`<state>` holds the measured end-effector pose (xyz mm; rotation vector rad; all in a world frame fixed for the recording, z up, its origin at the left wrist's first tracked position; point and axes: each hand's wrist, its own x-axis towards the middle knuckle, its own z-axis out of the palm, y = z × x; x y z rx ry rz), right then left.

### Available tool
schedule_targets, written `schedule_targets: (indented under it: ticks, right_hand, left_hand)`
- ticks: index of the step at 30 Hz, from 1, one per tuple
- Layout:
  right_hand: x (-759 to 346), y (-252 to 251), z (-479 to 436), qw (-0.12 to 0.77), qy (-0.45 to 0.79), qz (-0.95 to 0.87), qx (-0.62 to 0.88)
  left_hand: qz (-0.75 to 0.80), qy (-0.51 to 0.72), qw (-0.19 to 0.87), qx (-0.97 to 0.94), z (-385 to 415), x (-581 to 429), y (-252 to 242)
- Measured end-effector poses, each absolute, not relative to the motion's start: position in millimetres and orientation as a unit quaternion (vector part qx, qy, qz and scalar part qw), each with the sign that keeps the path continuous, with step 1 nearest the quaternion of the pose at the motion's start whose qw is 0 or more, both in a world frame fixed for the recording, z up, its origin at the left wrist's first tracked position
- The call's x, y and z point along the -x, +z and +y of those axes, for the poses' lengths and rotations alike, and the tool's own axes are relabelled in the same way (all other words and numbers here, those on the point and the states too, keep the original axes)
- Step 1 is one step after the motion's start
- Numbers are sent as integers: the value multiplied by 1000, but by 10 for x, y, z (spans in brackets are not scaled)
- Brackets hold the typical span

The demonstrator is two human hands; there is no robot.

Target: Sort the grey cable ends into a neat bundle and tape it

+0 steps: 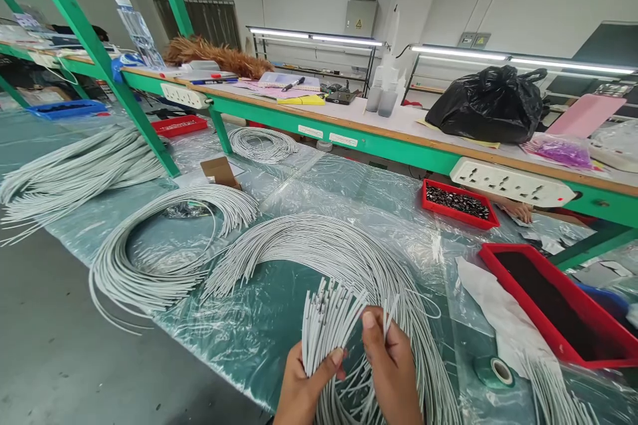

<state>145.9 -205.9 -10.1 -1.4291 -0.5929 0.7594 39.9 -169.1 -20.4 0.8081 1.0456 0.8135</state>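
Wire ends (326, 312) fanned upward from your left hand (302, 388), fingers wrapped round them, while your right hand (393, 365) pinched one strand (387, 317) just beside.

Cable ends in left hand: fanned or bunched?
Fanned: the cable ends spread apart above the left hand, with gaps showing between them.

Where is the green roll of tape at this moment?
In the head view, the green tape roll lies on the table at lower right, between the right hand and the near red tray.
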Motion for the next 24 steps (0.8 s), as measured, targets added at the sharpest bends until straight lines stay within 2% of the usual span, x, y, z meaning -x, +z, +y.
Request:
schedule_targets:
  ticks: [8, 13, 19, 24]
  right_hand:
    - [-1407, -300, -2061, 655, 332, -168, 658]
    - [-1338, -457, -2127, 626, 305, -230, 680]
    - [-1193, -368, -2090, 627, 300, -137, 706]
    - [-1176, -286, -2105, 624, 283, -212, 696]
  left_hand:
    - [441, 381, 716, -385, -1694, -496, -229]
    - [428, 381, 722, -387, -1689, -537, -199]
    - [422, 371, 735, -379, -1658, -508, -249]
    - [388, 364, 743, -406, -1632, -493, -280]
